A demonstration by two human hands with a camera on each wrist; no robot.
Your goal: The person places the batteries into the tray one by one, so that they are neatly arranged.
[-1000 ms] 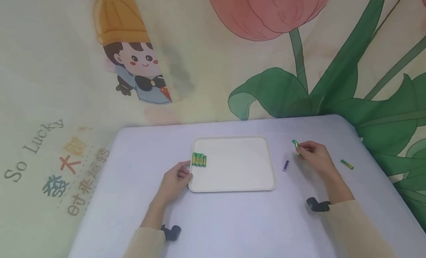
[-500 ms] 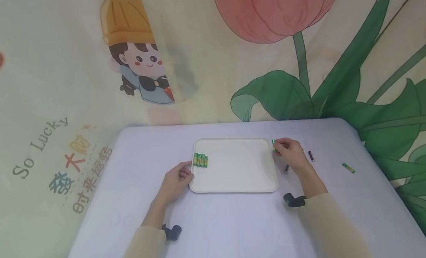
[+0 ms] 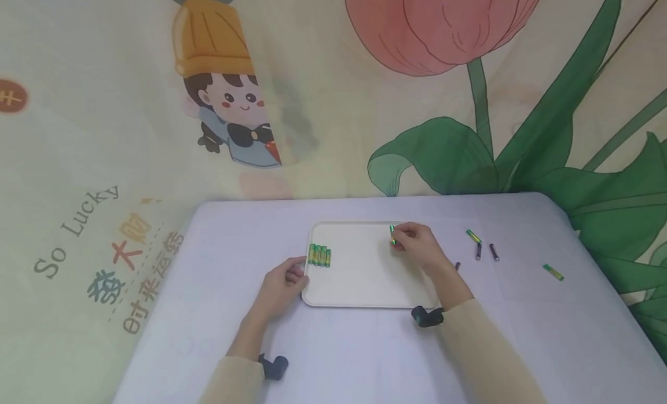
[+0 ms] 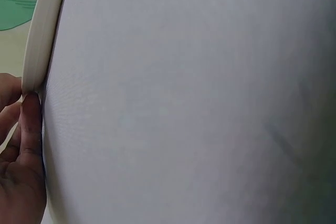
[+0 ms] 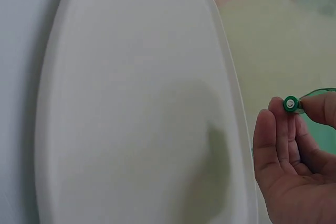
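Observation:
A white tray point(image 3: 365, 288) lies on the pale lilac table point(image 3: 339, 357). Several green batteries point(image 3: 319, 255) lie side by side at its left edge. My left hand point(image 3: 283, 282) grips the tray's left rim point(image 4: 39, 56), thumb against the rim. Over the tray's far right part, my right hand point(image 3: 417, 245) pinches one green battery point(image 3: 392, 234), whose end point(image 5: 290, 104) shows between fingertips and thumb in the right wrist view.
Loose batteries lie on the table right of the tray: a green one point(image 3: 473, 236), two dark ones point(image 3: 478, 251) point(image 3: 493, 252), another green one point(image 3: 553, 271) farther right. A printed curtain point(image 3: 333, 91) hangs behind the table.
My right hand has carried the green battery leftward from the table on the right to above the tray. The left hand has stayed on the tray's rim.

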